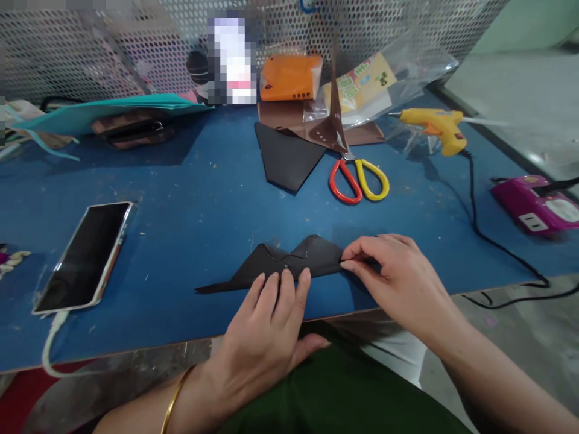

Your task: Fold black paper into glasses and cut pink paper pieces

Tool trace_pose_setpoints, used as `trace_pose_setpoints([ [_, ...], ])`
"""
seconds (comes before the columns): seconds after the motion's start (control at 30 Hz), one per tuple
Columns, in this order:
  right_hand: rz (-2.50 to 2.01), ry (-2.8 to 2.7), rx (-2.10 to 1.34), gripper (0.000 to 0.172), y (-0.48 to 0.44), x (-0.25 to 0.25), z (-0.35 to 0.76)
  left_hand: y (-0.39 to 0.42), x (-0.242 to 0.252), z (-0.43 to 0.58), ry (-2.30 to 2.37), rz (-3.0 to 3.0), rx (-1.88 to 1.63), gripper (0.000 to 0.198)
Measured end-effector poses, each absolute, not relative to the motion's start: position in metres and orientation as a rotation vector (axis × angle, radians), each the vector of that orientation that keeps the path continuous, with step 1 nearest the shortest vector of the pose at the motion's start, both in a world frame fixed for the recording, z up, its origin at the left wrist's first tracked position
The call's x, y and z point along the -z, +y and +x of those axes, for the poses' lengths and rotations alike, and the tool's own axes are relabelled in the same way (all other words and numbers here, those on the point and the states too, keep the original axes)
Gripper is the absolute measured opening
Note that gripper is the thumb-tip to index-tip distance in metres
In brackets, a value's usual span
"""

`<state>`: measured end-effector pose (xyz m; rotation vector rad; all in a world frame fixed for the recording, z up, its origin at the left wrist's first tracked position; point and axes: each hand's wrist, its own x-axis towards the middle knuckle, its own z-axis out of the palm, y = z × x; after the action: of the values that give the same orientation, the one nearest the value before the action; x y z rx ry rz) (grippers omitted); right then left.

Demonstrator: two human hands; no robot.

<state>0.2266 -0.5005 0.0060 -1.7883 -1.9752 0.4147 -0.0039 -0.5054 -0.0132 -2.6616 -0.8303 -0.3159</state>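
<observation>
On the far left of the blue workbench (pixel 190 199) there's a phone (pixel 85 256) lying face up with a white charging cable (pixel 49 346) running off the front edge. Moving right, the person's left hand (pixel 266 328) is spread fairly flat, with the fingertips (pixel 286 278) pressing down on the near edge of the folded dark paper (pixel 280 262). That paper sits close to the front edge of the bench, right in front of the person, with one long thin point sticking out to the left. Behind it, well apart, are a black paper piece (pixel 287 160) and the red-and-yellow scissors (pixel 359 181). The right hand (pixel 398 277) is closed in a narrow pinch on the right-hand tip of the folded paper, thumb and fingers together.

Further right is a yellow glue gun (pixel 436 126) propped on its stand, and its black cord (pixel 479 223) snakes toward a purple power strip (pixel 534 205).

As for risks, the fold looks like it's only held by finger pressure. If the left fingertips ease off while the right hand tugs, the layers could skew and crease crooked. The paper is also near the bench edge, so a hard pull could slide it off.
</observation>
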Motion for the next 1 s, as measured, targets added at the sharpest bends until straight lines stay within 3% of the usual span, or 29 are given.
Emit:
trace_pose_setpoints([
  [0.27,-1.818,-2.016,-0.38,0.012,-0.496,-0.007,0.222,-0.506,0.01,0.01,-0.754,-2.646,0.196,0.075],
  [0.67,-1.853,-1.725,-0.674,0.01,-0.497,-0.01,0.246,-0.506,0.015,0.012,-0.775,-2.585,0.181,0.077],
  [1.0,-1.9,-1.932,-0.651,0.02,-0.484,-0.018,0.246,-0.505,0.018,0.007,-0.76,-2.605,0.199,0.075],
])
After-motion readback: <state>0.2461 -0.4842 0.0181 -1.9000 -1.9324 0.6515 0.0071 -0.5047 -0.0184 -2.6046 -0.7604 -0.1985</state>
